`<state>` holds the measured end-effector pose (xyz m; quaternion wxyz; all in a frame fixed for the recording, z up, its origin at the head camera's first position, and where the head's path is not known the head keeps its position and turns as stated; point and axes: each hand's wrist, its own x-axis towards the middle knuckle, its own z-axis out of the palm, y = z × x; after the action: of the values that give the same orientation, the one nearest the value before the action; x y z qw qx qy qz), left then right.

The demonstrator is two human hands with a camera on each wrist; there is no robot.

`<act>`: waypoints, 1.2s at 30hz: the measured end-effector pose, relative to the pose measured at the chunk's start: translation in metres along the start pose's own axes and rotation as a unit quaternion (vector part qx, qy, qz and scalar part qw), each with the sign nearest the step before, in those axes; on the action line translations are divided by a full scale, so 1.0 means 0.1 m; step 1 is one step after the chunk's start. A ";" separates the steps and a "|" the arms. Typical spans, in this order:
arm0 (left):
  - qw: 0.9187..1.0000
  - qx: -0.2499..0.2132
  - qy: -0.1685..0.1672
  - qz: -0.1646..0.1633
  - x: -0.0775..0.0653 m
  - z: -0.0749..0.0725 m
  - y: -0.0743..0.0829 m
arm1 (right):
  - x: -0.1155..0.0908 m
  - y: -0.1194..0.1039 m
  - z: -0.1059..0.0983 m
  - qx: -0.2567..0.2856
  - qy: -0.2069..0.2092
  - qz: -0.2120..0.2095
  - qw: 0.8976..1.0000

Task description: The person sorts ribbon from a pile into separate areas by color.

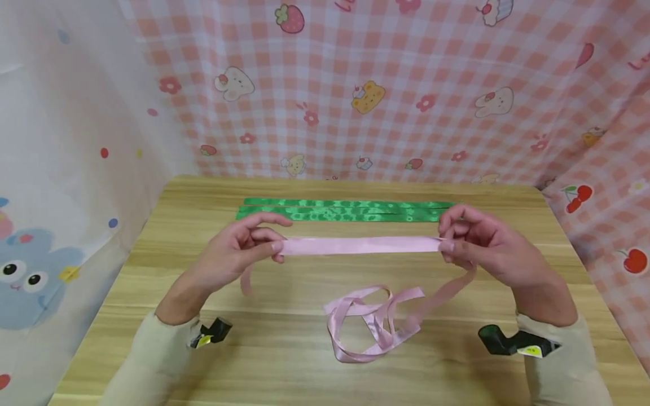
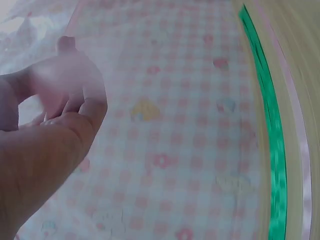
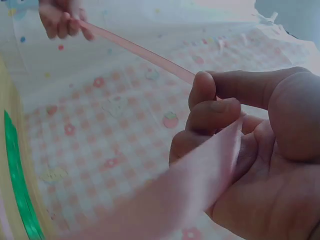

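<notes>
Left hand (image 1: pixel 236 248) and right hand (image 1: pixel 497 248) pinch pink ribbon (image 1: pixel 360 246), seemingly straightening it; next move likely needs steady tension.

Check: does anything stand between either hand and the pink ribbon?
Nothing visible: the left hand and right hand both pinch the pink ribbon, its span between them unobstructed. The green strips lie beyond, on the table.

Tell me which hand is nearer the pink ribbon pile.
Right. The right hand is above and right of the pink ribbon pile; the left hand, above and left, is farther.
</notes>
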<state>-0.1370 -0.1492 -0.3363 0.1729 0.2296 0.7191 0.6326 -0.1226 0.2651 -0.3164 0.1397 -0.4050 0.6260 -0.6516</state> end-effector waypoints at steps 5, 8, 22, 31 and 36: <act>1.000 -0.001 0.027 0.003 -0.08 -0.18 -0.09 | -0.11 0.02 -0.10 -0.029 0.023 0.014 0.999; 1.000 -0.002 0.028 0.006 -0.11 -0.26 -0.11 | -0.15 0.11 -0.13 -0.024 0.021 0.029 0.999; 0.996 0.037 0.054 -0.064 -0.09 -0.52 -0.37 | -0.28 0.47 -0.25 -0.105 0.142 0.143 0.974; 0.994 0.025 0.078 -0.077 -0.20 -0.81 -0.74 | -0.62 0.63 -0.55 -0.085 0.206 0.183 0.957; 0.992 0.000 0.084 -0.090 -0.25 -0.95 -0.89 | -0.82 0.75 -0.68 -0.098 0.235 0.215 0.943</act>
<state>-0.1768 -0.2500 -0.4125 0.1674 0.1101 0.7490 0.6315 -0.1431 0.3558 -0.4072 0.0852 -0.1081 0.7741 -0.6179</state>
